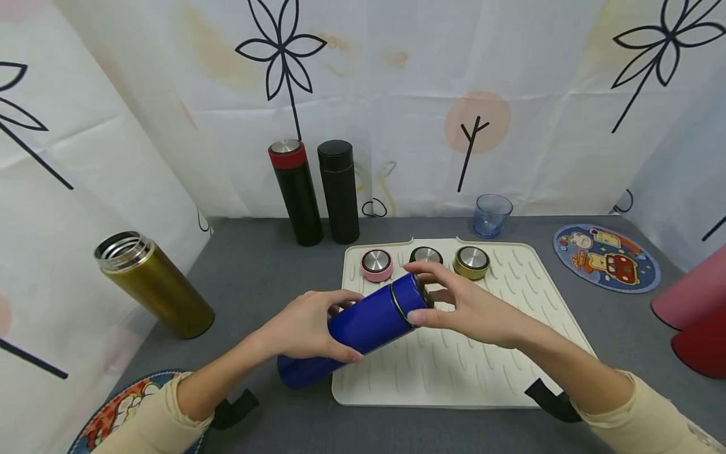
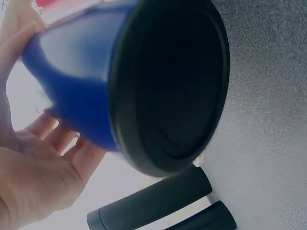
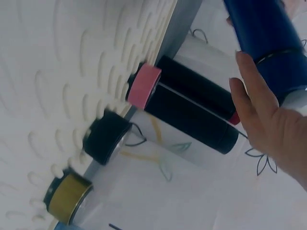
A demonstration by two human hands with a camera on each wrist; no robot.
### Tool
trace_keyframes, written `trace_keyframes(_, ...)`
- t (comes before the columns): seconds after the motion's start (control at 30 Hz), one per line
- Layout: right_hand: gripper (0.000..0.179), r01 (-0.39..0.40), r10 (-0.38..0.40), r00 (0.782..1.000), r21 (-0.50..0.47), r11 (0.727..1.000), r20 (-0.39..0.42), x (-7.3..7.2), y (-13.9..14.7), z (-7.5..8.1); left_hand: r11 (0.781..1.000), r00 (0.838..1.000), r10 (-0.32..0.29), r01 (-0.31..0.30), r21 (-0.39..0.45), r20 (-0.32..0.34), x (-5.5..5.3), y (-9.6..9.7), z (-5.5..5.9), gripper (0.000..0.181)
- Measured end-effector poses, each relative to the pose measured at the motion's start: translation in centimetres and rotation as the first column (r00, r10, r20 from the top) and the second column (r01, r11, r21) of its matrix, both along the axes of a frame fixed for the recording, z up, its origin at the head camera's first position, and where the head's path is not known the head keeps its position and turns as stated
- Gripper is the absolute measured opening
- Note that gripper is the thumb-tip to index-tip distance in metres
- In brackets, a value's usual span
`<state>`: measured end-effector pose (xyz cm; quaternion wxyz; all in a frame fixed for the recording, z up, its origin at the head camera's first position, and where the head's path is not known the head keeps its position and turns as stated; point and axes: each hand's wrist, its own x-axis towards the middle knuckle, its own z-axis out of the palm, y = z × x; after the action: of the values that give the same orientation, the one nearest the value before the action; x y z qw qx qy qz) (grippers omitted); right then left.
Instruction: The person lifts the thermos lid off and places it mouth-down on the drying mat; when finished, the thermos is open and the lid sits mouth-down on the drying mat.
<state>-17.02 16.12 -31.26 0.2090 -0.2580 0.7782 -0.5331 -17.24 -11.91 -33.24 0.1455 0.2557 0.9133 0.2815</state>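
Observation:
A blue thermos (image 1: 368, 325) is held tilted over the left edge of the white mat (image 1: 454, 378), its lid end up and to the right. My left hand (image 1: 309, 325) grips it round the body. At the upper end, my right hand (image 1: 465, 309) grips the blue lid (image 1: 409, 293), thumb below and fingers over the top. The dark round base (image 2: 177, 91) fills much of the left wrist view. Behind it on the mat stand a pink-rimmed lid (image 1: 377, 265), a black lid (image 1: 426, 255) partly hidden by my fingers, and a gold lid (image 1: 471, 261).
An uncapped gold thermos (image 1: 155, 287) stands at left. Black thermos with red top (image 1: 296, 192) and all-black thermos (image 1: 339, 192) stand at back. Glass cup (image 1: 491, 215) and round cartoon placemat (image 1: 607, 258) are back right. Pink (image 1: 694, 290) and red (image 1: 703, 347) cylinders show at right edge.

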Motion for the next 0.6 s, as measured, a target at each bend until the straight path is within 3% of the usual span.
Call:
trace_keyframes(0.13, 0.057, 0.12, -0.121, 0.989, 0.016, 0.993, 0.087, 0.1, -0.7, 0.3, 0.999, 0.998, 0.025, -0.027, -0.037, -0.053, 0.3, 0.3, 0.0, 0.077)
trace_keyframes(0.23, 0.053, 0.128, -0.13, 0.99, 0.044, 0.991, 0.059, 0.0, -0.8, 0.4, 0.999, 0.998, 0.016, -0.018, -0.05, -0.053, 0.5, 0.3, 0.0, 0.076)
trace_keyframes(0.37, 0.054, 0.036, -0.036, 0.999, 0.001, 0.999, -0.037, -0.3, -0.4, 0.1, 0.999, 1.0, 0.0, 0.0, -0.034, -0.013, 0.4, -0.1, 0.0, 0.077)
trace_keyframes(0.47, 0.056, -0.057, 0.049, 0.99, -0.062, 0.996, -0.129, -0.5, 0.0, -0.2, 1.0, 1.0, -0.01, 0.01, -0.005, 0.03, 0.3, -0.3, 0.0, 0.078)
trace_keyframes(0.6, 0.065, -0.137, 0.115, 0.977, -0.117, 0.984, -0.181, -0.7, 0.3, -0.3, 1.0, 0.998, -0.019, 0.018, 0.022, 0.057, 0.2, -0.5, 0.0, 0.079)
